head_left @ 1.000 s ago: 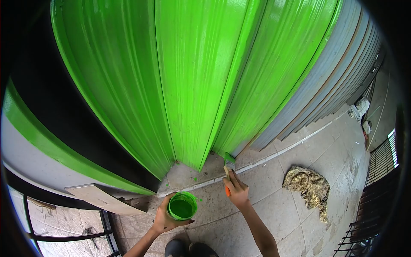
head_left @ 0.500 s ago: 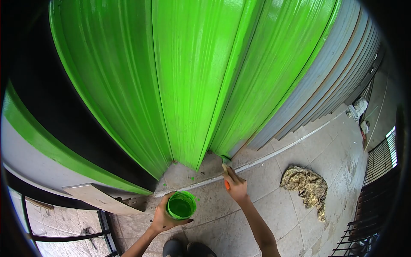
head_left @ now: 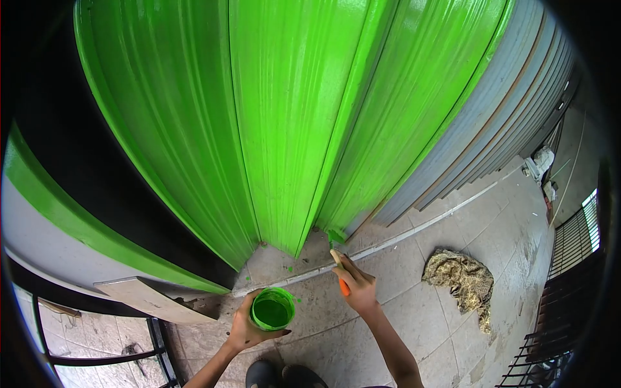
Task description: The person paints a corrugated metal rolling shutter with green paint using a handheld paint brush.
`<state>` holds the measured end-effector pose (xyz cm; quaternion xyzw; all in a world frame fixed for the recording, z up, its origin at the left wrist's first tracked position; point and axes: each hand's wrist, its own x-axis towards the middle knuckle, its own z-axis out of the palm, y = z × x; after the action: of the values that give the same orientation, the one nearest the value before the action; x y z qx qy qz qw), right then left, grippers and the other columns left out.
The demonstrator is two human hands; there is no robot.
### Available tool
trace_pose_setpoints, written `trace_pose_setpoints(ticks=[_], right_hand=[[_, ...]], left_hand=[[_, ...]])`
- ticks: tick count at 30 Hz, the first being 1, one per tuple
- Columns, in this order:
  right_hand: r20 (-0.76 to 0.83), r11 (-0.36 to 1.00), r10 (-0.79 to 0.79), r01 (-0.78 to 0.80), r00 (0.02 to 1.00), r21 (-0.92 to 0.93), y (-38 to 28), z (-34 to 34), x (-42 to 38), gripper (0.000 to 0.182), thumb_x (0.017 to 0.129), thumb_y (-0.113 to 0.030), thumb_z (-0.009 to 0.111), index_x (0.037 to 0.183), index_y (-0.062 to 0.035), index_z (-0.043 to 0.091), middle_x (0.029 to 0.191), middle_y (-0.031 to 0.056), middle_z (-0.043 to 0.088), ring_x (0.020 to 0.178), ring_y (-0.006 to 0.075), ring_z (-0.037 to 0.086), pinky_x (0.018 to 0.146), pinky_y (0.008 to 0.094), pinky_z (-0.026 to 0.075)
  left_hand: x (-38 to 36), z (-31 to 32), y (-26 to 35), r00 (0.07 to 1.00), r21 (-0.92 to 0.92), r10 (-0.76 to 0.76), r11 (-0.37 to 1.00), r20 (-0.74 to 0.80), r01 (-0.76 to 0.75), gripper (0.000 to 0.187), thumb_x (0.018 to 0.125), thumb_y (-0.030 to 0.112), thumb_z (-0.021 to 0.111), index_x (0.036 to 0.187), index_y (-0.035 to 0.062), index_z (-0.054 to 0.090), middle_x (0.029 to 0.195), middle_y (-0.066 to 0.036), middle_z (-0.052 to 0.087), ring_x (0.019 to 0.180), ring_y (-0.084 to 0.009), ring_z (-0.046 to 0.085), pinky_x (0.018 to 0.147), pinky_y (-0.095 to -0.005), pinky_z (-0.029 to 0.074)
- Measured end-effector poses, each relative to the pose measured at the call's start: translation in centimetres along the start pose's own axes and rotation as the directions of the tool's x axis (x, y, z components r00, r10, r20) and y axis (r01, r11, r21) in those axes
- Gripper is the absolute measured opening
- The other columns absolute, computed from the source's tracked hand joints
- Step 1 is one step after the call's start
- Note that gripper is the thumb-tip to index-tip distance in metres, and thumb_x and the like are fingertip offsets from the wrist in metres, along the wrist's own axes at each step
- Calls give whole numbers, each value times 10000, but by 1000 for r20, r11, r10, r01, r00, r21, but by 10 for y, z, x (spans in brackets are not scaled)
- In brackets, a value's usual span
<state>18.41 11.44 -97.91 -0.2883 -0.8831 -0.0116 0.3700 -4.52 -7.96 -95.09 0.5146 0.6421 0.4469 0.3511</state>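
Observation:
My left hand (head_left: 246, 326) is wrapped around a small round tub of green paint (head_left: 272, 309), tilted so its dark green contents show. In my right hand (head_left: 358, 286) is a paintbrush (head_left: 337, 260) with an orange handle end, its bristles loaded with green. The bristles are at the bottom end of a ribbed metal panel (head_left: 362, 174), right by the floor. Fresh glossy green covers this panel and the folded green panel (head_left: 284, 129) to its left. Small green drips dot the tiles below.
Unpainted grey ribbed metal (head_left: 466, 142) continues on the right. A crumpled patterned cloth (head_left: 459, 281) lies on the tiled floor (head_left: 401, 310). At left, a thin board (head_left: 155, 299) leans near a black metal frame (head_left: 103, 359). My dark boots (head_left: 284, 375) are at the bottom edge.
The brush has swung slightly left at the panel's foot, its green bristles now showing more. My right hand has shifted a little; my left hand still holds the tub in nearly the same place.

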Motion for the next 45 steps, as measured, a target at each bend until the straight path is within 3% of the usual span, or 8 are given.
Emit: trace_pose_setpoints(ticks=[4,11,17,24,27,33,39,45], right_hand=[[99,996,81,-85,992,40,16,-15,20,319,675,52,720,945,-113,683,1154,154,680,993,285,699,717,316,593],[-244,946,-235,163,941,-281,-26,-103,89,176,771,12,698,911,-94,681,1182,231,653,1009,360,688,614,300,597],[-61,882,-246,197,967,-429,-6,-32,36,101,826,-62,683,907,-109,645,1230,242,621,1025,313,691,621,278,599],[110,928,-120,151,987,-341,2,35,-25,218,765,-38,673,967,-97,615,1259,243,590,1060,316,675,641,310,602],[248,996,10,12,969,-85,0,42,-31,281,732,-14,681,993,-92,611,1270,244,580,1054,310,676,635,321,595],[-2,998,-2,2,1000,-63,6,-31,33,284,729,-3,717,990,-87,644,1198,233,634,1008,318,692,642,324,593],[-280,945,-232,148,932,-290,-19,-99,78,196,782,-26,707,962,-93,667,1140,246,665,979,336,703,662,307,598],[-45,938,-186,163,982,-307,-4,-37,21,202,806,-38,672,999,-86,636,1206,260,625,1025,333,687,636,302,599]], left_hand=[[4,2,1,1000,-12,20,1000,-2,-20,978,548,318,946,1312,-12,432,1157,-155,652,1083,-249,645,959,-375,505],[3,-1,9,1000,-28,0,1000,-10,-1,979,552,324,945,1313,-13,431,1166,-155,649,1085,-249,642,962,-374,502],[4,-3,7,999,-34,35,999,-19,-36,978,550,329,945,1310,-13,434,1169,-152,648,1087,-248,642,963,-371,502],[4,-3,9,1000,-34,22,999,-18,-23,983,546,326,946,1312,-15,433,1167,-154,648,1088,-247,642,960,-374,504],[3,-2,7,1000,-27,23,999,-12,-24,981,546,324,945,1312,-15,433,1166,-153,648,1088,-247,642,956,-375,506],[5,-2,11,1000,-22,26,999,-7,-26,983,546,325,945,1312,-17,433,1157,-155,652,1083,-250,646,957,-375,505],[6,-1,5,1000,-38,15,999,-16,-15,978,545,331,946,1299,-28,438,1155,-160,653,1082,-252,646,957,-374,503],[8,1,0,1000,-50,25,998,-13,-26,983,544,333,947,1300,-33,436,1149,-162,656,1076,-251,650,950,-373,507]])
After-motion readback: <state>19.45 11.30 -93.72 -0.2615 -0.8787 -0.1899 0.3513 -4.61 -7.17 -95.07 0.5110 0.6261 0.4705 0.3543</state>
